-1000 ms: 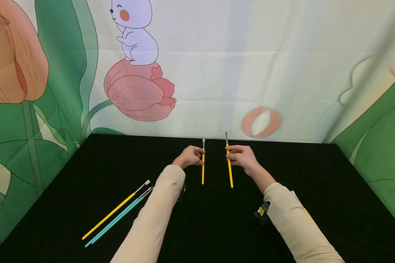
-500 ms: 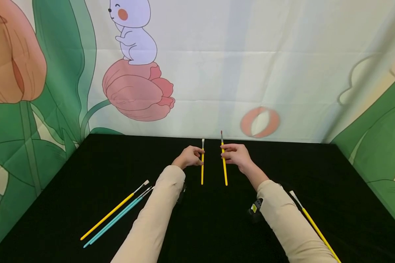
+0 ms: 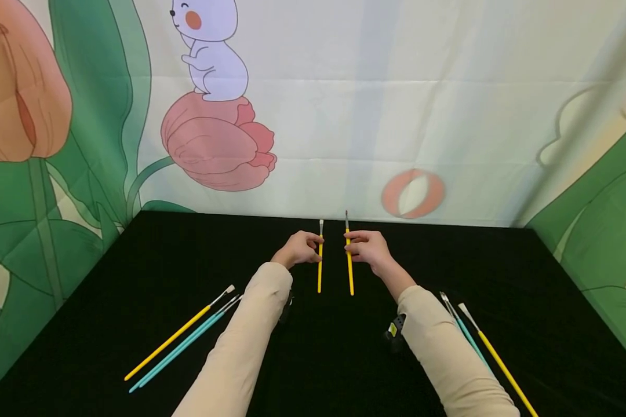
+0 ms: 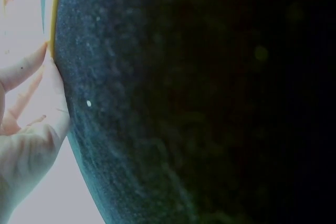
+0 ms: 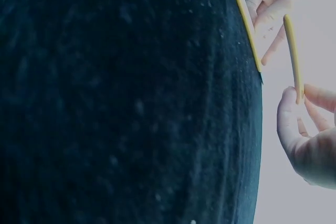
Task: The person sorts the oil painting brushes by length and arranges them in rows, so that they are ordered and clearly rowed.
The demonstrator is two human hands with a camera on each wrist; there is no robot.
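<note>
In the head view my left hand (image 3: 301,249) pinches a yellow-handled paintbrush (image 3: 320,272) with pale flat bristles, tip pointing away from me. To its right, my right hand (image 3: 370,250) pinches a second yellow-handled paintbrush (image 3: 350,275), thinner and dark-tipped. The two brushes stand nearly parallel, a small gap apart. In the left wrist view, thumb and fingers of the left hand (image 4: 31,150) meet at a yellow handle (image 4: 54,19). The right wrist view has the right hand (image 5: 315,150) pinching its brush handle (image 5: 293,56). Whether the left brush touches the cloth, I cannot tell.
On the black cloth (image 3: 339,359) at left lie a yellow paintbrush (image 3: 172,341) and teal paintbrushes (image 3: 188,344). At right, partly under the sleeve, lie a teal paintbrush (image 3: 472,336) and a yellow one (image 3: 501,362). A printed curtain (image 3: 323,116) hangs behind.
My right hand has moved left with its paintbrush, narrowing the gap to the other one. Brushes at right have come out from behind the right sleeve. The left hand stays almost still.
</note>
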